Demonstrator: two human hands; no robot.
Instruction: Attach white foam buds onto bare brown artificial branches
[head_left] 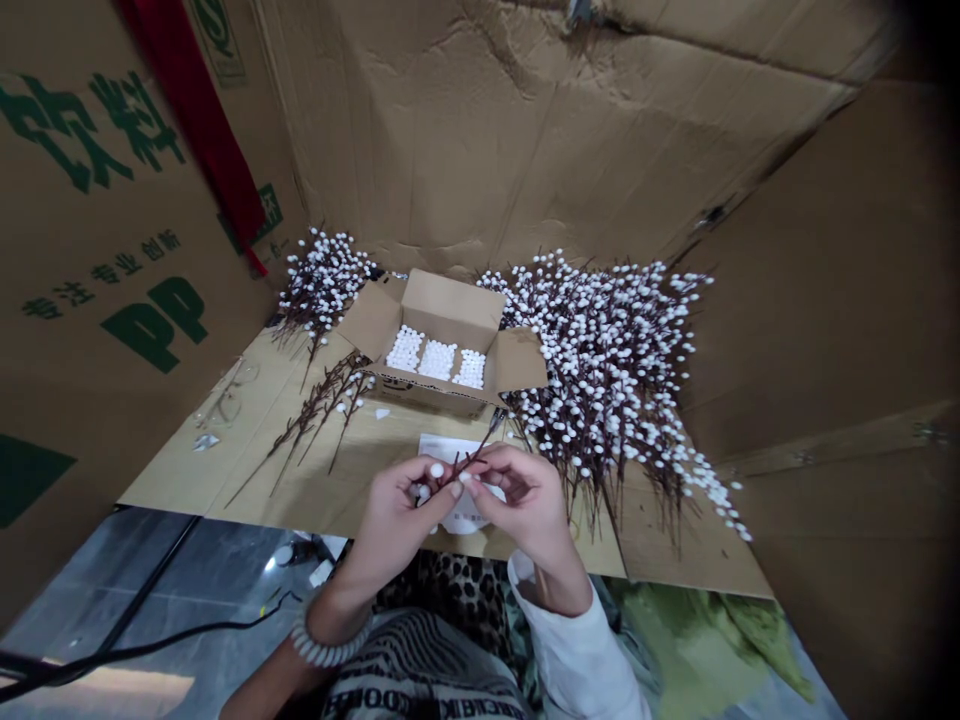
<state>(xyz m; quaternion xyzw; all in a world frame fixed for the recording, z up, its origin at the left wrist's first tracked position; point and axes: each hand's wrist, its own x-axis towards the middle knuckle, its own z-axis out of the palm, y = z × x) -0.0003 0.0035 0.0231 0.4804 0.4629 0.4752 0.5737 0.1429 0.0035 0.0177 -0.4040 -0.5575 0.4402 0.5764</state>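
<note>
Close to the table's front edge, my left hand [409, 505] is closed around a thin brown artificial berry branch [466, 462]. A few white berries [436, 470] show at its fingers. My right hand [525, 495] meets it from the other side, thumb and forefinger pinching a white berry [466, 479] against the branch. The branch's far tip points up and right. Under both hands lies a white paper [461, 515] with some print. Just beyond stands an open cardboard box [435, 398], holding white berries [437, 358] in separate groups.
A large heap of white-berried branches [607, 370] covers the table's right side. A smaller bunch [322, 275] lies at the back left, with several mostly bare branches [315, 405] before it. Tall cardboard walls [540, 150] enclose the table [187, 480]. A red ribbon [206, 130] hangs left.
</note>
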